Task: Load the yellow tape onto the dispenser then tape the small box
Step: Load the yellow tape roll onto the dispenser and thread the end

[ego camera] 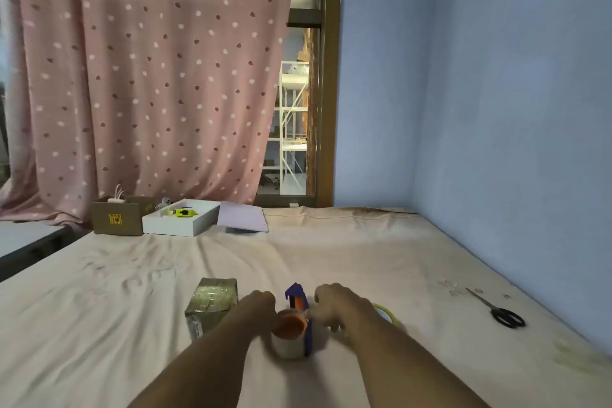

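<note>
The tape dispenser (pixel 297 300), blue with an orange hub, stands on the sheet near the front, and a pale tape roll (pixel 287 343) sits on its hub. My left hand (pixel 258 305) is curled against the roll's left side. On the blue side plate to the right, my right hand (pixel 337 306) grips the dispenser; both hands are blurred. The yellow tape roll (pixel 387 312) lies flat just behind my right wrist, mostly hidden by it. The small cardboard box (pixel 212 306), covered with shiny tape, stands to the left of my left hand.
Black scissors (pixel 505 314) lie at the right by the blue wall. At the back stand a brown carton (pixel 116 219), a white tray (pixel 180 221) with a yellow item, and a lilac sheet (pixel 243 217). A spotted pink curtain (pixel 149 76) hangs behind them.
</note>
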{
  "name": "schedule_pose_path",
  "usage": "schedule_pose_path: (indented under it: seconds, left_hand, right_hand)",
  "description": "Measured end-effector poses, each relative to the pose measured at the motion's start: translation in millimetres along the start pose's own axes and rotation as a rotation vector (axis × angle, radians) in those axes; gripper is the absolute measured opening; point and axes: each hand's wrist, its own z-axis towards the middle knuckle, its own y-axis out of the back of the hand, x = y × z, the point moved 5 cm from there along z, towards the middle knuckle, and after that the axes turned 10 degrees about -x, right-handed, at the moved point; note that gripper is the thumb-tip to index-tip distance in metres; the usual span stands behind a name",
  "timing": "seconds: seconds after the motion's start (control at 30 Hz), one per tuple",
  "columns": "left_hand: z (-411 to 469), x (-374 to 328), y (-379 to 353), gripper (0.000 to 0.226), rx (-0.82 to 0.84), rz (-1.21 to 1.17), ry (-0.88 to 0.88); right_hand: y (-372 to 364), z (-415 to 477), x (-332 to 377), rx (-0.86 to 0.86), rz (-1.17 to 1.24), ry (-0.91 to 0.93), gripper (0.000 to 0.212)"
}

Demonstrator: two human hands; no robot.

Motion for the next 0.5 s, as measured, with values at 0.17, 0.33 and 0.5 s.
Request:
schedule_pose_path:
  seconds: [0.17,0.33,0.5]
  left_hand:
    - [-4,2,-5,0.054,0.002,-0.123,0.045]
    - [-1,-4,19,0.058,-0.116,-0.173,0.099]
    - [8,-5,47,0.056,-0.257,-0.255,0.139]
  right_hand:
    - [-21,-2,3,0.051,0.148,-0.024,0.021]
    - [-10,0,10,-0.040,0.234,0.018,0.032]
    - [6,1,25,-0.085,0.211,0.117,0.065]
